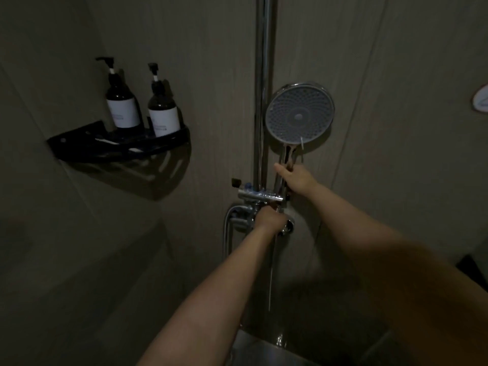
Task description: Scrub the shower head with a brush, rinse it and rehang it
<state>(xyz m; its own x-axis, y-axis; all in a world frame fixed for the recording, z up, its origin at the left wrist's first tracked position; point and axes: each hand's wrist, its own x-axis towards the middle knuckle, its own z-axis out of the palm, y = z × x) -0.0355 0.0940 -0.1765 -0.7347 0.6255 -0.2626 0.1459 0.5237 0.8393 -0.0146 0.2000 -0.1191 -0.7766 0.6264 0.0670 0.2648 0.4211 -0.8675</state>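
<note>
The round shower head (299, 116) faces me, its grey nozzle plate upright beside the chrome riser pipe (262, 88). My right hand (297, 179) is closed around its chrome handle just below the head. My left hand (269, 219) grips the mixer tap (260, 198) underneath, fingers wrapped on its control. A thin stream of water (270, 281) falls from the tap area. No brush is in view.
A black corner shelf (79, 140) on the left wall carries two dark pump bottles (122, 107) with white labels. The shower hose (227, 233) loops down left of the tap. A metal basin edge (264, 347) lies at the bottom. The room is dim.
</note>
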